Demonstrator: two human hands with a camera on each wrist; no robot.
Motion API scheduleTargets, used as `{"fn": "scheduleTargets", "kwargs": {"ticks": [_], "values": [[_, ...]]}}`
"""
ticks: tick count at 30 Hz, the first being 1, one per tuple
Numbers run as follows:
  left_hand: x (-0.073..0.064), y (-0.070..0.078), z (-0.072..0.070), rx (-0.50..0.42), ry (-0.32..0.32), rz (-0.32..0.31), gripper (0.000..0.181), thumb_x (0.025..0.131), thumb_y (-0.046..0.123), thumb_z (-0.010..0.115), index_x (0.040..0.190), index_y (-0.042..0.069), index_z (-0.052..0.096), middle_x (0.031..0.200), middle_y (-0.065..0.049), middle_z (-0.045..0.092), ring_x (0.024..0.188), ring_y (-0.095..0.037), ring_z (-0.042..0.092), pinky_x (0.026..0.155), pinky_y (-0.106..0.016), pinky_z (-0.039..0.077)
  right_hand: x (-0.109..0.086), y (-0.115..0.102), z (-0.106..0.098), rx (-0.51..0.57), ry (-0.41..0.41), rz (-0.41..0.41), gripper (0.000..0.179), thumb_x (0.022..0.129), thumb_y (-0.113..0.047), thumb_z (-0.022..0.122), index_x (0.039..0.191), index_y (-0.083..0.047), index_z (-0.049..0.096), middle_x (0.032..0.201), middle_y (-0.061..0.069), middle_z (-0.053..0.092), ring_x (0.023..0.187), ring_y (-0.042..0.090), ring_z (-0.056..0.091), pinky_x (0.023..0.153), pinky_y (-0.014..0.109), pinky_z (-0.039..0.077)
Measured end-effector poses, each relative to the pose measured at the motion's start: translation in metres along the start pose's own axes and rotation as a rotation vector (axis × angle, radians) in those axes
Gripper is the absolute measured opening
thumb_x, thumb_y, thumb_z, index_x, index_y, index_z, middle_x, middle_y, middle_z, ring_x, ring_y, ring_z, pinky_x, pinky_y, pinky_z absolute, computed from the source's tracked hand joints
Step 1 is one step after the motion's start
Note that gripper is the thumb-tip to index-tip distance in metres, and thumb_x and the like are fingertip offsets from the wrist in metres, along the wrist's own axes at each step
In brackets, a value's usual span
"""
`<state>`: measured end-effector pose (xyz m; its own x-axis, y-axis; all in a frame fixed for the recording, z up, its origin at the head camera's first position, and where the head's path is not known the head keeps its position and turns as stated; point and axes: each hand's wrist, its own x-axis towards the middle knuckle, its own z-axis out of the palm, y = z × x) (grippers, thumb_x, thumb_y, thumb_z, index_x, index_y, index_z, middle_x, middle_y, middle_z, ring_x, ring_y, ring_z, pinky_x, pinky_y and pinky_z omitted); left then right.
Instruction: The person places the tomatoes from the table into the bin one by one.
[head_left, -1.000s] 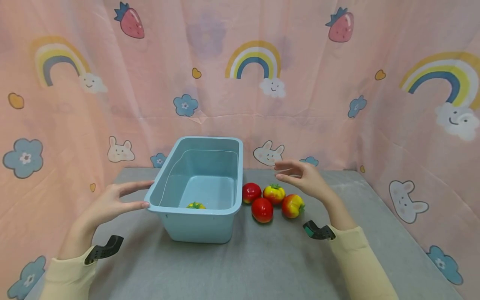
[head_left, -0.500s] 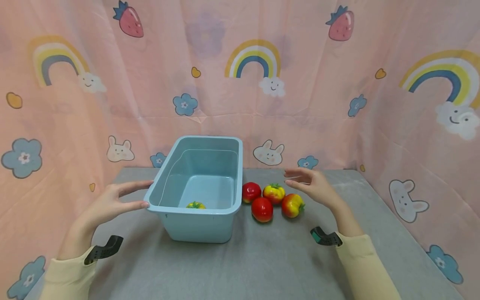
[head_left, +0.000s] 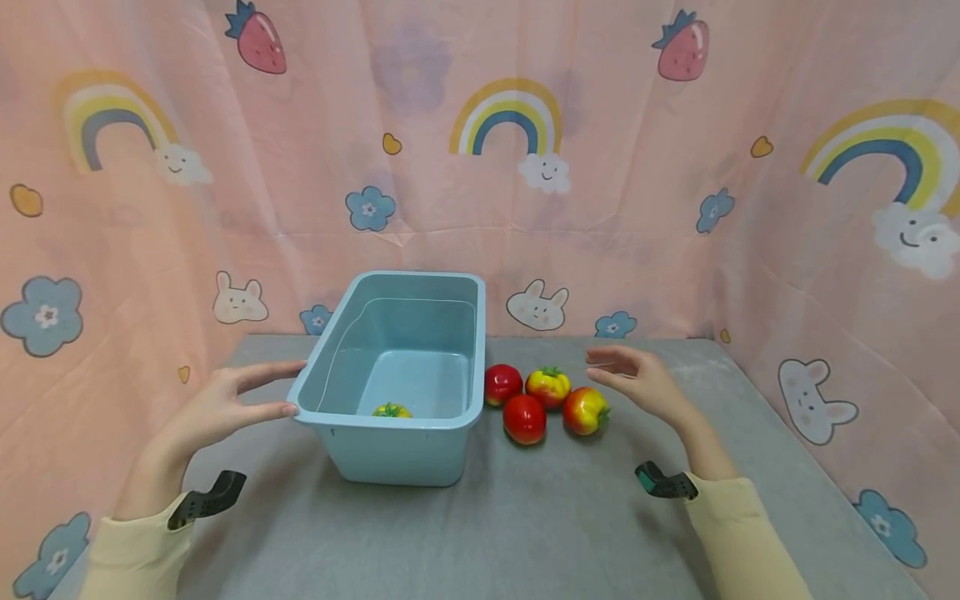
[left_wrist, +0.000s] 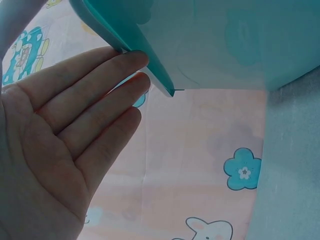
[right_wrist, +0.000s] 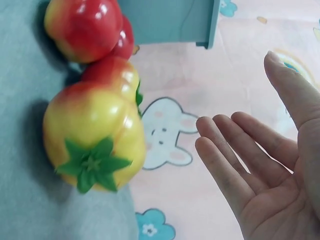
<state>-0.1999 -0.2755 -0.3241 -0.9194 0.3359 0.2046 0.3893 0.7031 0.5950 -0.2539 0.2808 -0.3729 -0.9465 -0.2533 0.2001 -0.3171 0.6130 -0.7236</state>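
Observation:
A light blue plastic bin [head_left: 397, 450] stands left of centre in the head view. My left hand [head_left: 213, 408] reaches its left rim, thumb and straight fingers [left_wrist: 95, 85] right at the edge, with the palm bare in the left wrist view. Inside the bin, partly hidden by the front wall, lies a yellow toy tomato [head_left: 392, 411] with a green top. To the bin's right sit two red-and-yellow toy tomatoes [head_left: 586, 412] and two red round fruits [head_left: 524, 419]. My right hand [head_left: 641, 383] hovers just right of them, holding nothing, its fingers loosely extended.
The grey table [head_left: 525, 533] spreads below and around the bin. A pink printed curtain [head_left: 600, 233] hangs behind the table and along both sides. Dark straps [head_left: 663, 483] circle both wrists over pale yellow sleeves [head_left: 738, 529].
My right hand has drawn to the right and a little lower, away from above the fruits. The left hand, the bin and the fruits have stayed where they were.

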Motion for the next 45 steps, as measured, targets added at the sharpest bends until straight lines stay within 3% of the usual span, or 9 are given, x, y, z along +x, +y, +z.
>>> {"fn": "scheduleTargets", "kwargs": {"ticks": [5, 11, 20, 33, 37, 45], "values": [[0.001, 0.001, 0.001, -0.010, -0.005, -0.001, 0.053, 0.083, 0.039, 0.072, 0.133, 0.031, 0.055, 0.133, 0.007, 0.057, 0.128, -0.023, 0.047, 0.096, -0.049, 0.040, -0.006, 0.011, -0.005, -0.012, 0.011, 0.022, 0.045, 0.092, -0.033, 0.062, 0.129, -0.008, 0.056, 0.127, 0.015, 0.060, 0.113, 0.032, 0.059, 0.093, 0.052, 0.047], [0.000, 0.001, 0.001, 0.008, -0.011, -0.017, 0.053, 0.084, 0.041, 0.071, 0.133, 0.033, 0.054, 0.133, 0.009, 0.057, 0.126, -0.006, 0.046, 0.094, -0.041, 0.040, -0.016, 0.021, -0.006, -0.019, 0.008, 0.058, 0.051, 0.089, -0.042, 0.063, 0.128, -0.010, 0.057, 0.127, 0.011, 0.061, 0.112, 0.030, 0.060, 0.093, 0.052, 0.047], [-0.002, 0.001, 0.000, 0.023, 0.019, -0.033, 0.052, 0.082, 0.041, 0.072, 0.131, 0.035, 0.055, 0.132, 0.009, 0.058, 0.124, -0.004, 0.047, 0.094, -0.045, 0.041, -0.020, 0.036, 0.000, -0.025, -0.024, 0.060, 0.052, 0.090, -0.040, 0.064, 0.130, -0.009, 0.055, 0.130, 0.016, 0.058, 0.112, 0.033, 0.060, 0.093, 0.052, 0.047], [-0.001, -0.002, 0.001, 0.009, 0.009, -0.027, 0.053, 0.083, 0.041, 0.072, 0.132, 0.035, 0.055, 0.133, 0.007, 0.057, 0.127, -0.012, 0.047, 0.095, -0.050, 0.039, -0.024, 0.050, 0.016, -0.017, -0.063, 0.098, 0.060, 0.087, -0.039, 0.067, 0.133, -0.005, 0.050, 0.133, 0.019, 0.054, 0.115, 0.038, 0.057, 0.089, 0.047, 0.051], [-0.001, -0.001, 0.001, 0.002, 0.004, -0.008, 0.053, 0.084, 0.040, 0.071, 0.133, 0.033, 0.054, 0.134, 0.005, 0.057, 0.128, -0.022, 0.047, 0.095, -0.051, 0.039, -0.022, 0.048, 0.022, -0.048, -0.078, 0.122, 0.065, 0.087, -0.042, 0.067, 0.135, -0.002, 0.048, 0.135, 0.020, 0.052, 0.116, 0.040, 0.055, 0.091, 0.050, 0.049], [0.000, -0.002, 0.001, 0.013, 0.009, -0.001, 0.053, 0.083, 0.040, 0.071, 0.133, 0.032, 0.054, 0.133, 0.007, 0.058, 0.127, -0.022, 0.048, 0.096, -0.050, 0.040, -0.016, 0.048, 0.031, -0.088, -0.086, 0.116, 0.068, 0.084, -0.044, 0.069, 0.136, -0.006, 0.047, 0.137, 0.018, 0.050, 0.117, 0.039, 0.053, 0.093, 0.055, 0.045]]}}
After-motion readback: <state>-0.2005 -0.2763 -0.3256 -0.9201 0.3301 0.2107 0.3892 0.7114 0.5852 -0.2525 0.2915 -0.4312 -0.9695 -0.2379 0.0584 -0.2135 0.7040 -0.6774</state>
